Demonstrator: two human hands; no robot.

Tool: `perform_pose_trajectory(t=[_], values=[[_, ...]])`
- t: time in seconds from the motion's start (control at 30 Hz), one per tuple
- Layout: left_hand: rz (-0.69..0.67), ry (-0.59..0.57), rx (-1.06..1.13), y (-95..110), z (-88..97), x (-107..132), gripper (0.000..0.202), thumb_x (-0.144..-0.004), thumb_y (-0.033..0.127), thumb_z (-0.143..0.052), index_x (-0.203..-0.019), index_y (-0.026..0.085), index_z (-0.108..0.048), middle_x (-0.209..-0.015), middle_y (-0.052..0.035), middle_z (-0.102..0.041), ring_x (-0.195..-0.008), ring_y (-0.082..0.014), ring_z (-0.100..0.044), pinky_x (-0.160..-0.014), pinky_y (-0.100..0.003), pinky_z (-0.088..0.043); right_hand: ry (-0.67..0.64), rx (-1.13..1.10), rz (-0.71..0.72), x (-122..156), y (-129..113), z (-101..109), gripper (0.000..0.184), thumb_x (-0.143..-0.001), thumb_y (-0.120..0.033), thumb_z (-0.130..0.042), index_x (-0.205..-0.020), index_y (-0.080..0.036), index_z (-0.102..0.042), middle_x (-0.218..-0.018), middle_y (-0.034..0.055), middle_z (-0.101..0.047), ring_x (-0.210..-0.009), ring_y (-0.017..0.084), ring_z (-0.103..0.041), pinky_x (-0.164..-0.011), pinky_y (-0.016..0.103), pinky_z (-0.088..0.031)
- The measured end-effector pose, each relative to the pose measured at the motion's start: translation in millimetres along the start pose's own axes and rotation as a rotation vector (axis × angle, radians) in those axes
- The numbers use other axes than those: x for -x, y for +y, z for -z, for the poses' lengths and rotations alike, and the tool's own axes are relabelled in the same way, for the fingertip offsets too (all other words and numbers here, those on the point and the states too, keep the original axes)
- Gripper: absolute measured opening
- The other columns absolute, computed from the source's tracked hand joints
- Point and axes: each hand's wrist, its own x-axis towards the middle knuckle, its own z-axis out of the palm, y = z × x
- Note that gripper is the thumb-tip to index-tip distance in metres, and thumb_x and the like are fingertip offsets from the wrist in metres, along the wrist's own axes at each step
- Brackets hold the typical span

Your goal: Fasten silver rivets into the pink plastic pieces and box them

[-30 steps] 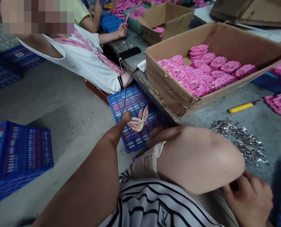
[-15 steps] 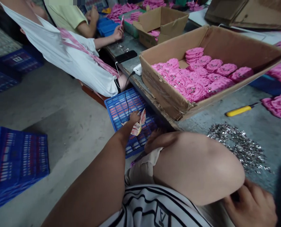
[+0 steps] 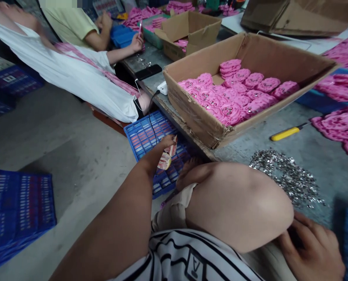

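Observation:
My left hand (image 3: 168, 141) reaches down past my raised knee, its fingers closed on a pink-and-white piece of fruit (image 3: 171, 150), pomelo by its look. Just below it lies another fruit piece (image 3: 164, 161) with a yellowish rind; whether the two are joined I cannot tell. Under both is a blue plastic crate (image 3: 144, 134) with a grid pattern. Beside my bent knee rests my right hand (image 3: 313, 246), loosely curved, with a gap between thumb and forefinger and its fingertips partly hidden. I see nothing held in it.
On the grey table a large cardboard box (image 3: 188, 117) holds pink decorated pieces. Near it are a yellow-handled tool (image 3: 285, 134), a pile of small shiny metal bits (image 3: 288, 179) and a black phone (image 3: 148, 72). A person in white (image 3: 89, 86) sits at left; a blue crate (image 3: 18, 210) stands on the floor.
The whole view has shifted slightly, moving the table things leftward. My left hand has turned a little, and the fruit piece now hangs below its fingertips. My right hand stays by the knee.

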Motion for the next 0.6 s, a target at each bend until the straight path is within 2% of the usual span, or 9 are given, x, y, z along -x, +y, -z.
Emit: perform_pose_trajectory(t=[0.17,0.3,0.37,0.5,0.57,0.6], values=[[0.117,-0.038,0.005,-2,7.4,-3,0.037,-0.091,0.036,-0.057,-0.121,0.014,-0.056,-0.122,-0.0089,-0.058,-0.104,-0.0234,-0.061,-0.088,-0.043,-0.053,0.009,-0.06,-0.043,-13,1,3,0.022,-0.094,-0.034,-0.042,-0.098,-0.021,-0.059,-0.087,0.0105,-0.067,-0.078,0.025,-0.064,-0.067,0.038,-0.05],[0.183,-0.02,0.03,0,18.7,2,0.036,-0.091,0.034,-0.058,-0.122,0.016,-0.055,-0.122,-0.0103,-0.059,-0.104,-0.0221,-0.061,-0.086,-0.044,-0.053,0.03,-0.077,-0.095,-11,11,-5,0.026,-0.093,-0.04,-0.043,-0.094,-0.022,-0.061,-0.082,0.0086,-0.068,-0.075,0.024,-0.064,-0.063,0.036,-0.05],[0.205,0.008,0.061,6,28.8,13,0.036,-0.09,0.034,-0.058,-0.122,0.016,-0.055,-0.122,-0.0103,-0.059,-0.104,-0.0222,-0.061,-0.086,-0.044,-0.053,0.01,-0.087,-0.245,-1,21,-10,0.03,-0.091,-0.046,-0.044,-0.09,-0.023,-0.063,-0.081,0.0087,-0.07,-0.075,0.026,-0.066,-0.063,0.038,-0.051],[0.21,0.025,0.139,29,50.3,54,0.031,-0.09,0.034,-0.058,-0.114,0.013,-0.059,-0.112,-0.007,-0.063,-0.095,-0.0209,-0.063,-0.08,-0.038,-0.056,0.022,-0.163,-0.744,16,38,-12,0.036,-0.08,-0.056,-0.047,-0.084,-0.025,-0.065,-0.087,0.012,-0.071,-0.085,0.033,-0.066,-0.069,0.046,-0.052],[0.188,0.021,0.168,44,58.0,79,0.013,-0.087,0.021,-0.063,-0.088,0.008,-0.064,-0.079,-0.0012,-0.066,-0.069,-0.0129,-0.064,-0.065,-0.024,-0.056,0.035,-0.223,-0.897,19,40,-7,0.037,-0.072,-0.058,-0.05,-0.079,-0.025,-0.065,-0.088,0.0122,-0.071,-0.088,0.034,-0.066,-0.072,0.047,-0.051],[0.175,0.031,0.178,52,61.3,91,0.013,-0.084,0.014,-0.062,-0.073,0.008,-0.062,-0.061,0.0014,-0.062,-0.054,-0.0094,-0.06,-0.055,-0.019,-0.053,0.041,-0.251,-0.939,19,40,-4,0.037,-0.069,-0.058,-0.05,-0.076,-0.024,-0.064,-0.085,0.012,-0.071,-0.087,0.033,-0.066,-0.071,0.047,-0.051]])
